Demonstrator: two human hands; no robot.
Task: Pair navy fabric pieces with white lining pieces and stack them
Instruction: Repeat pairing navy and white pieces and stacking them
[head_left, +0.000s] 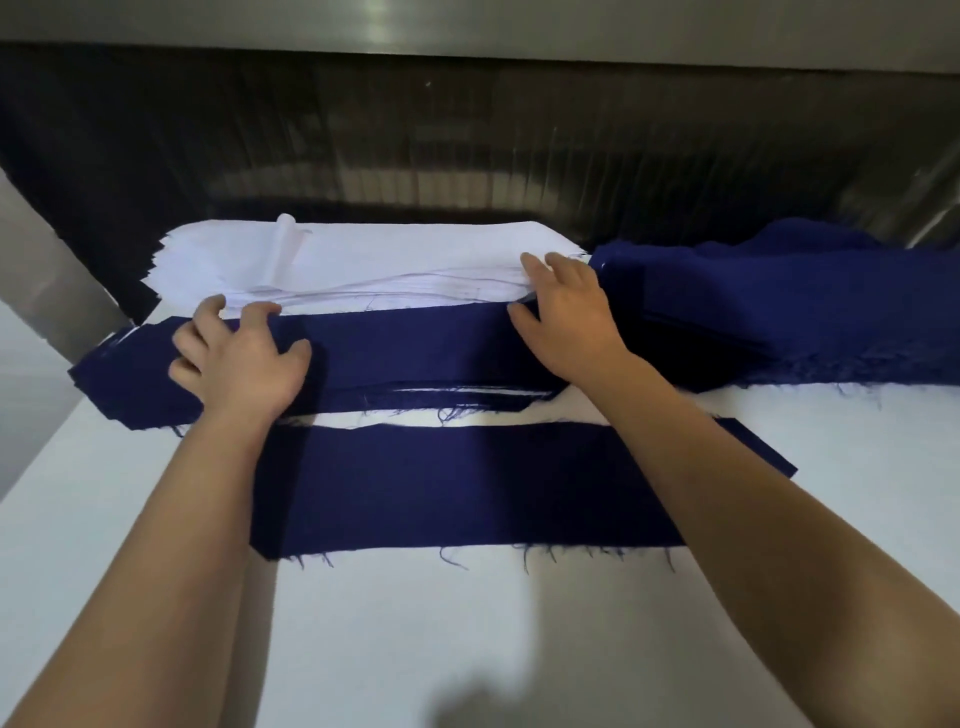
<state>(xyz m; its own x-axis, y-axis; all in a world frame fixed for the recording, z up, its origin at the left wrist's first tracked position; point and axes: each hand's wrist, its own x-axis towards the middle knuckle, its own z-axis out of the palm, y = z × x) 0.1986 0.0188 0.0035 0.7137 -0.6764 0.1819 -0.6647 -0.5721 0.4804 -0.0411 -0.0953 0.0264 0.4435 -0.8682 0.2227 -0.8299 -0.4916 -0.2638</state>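
While your left hand (239, 358) grips the far edge of the navy stack (405, 348) left of centre, fingers curled over it, use it as an anchor so nothing slides. Your right hand (566, 317) is spread flat, fingertips on the near edge of the white lining pile (389, 254) at upper middle. I'd peel off just one sheet, then lay it square on the single navy piece (467, 483) at lower centre.
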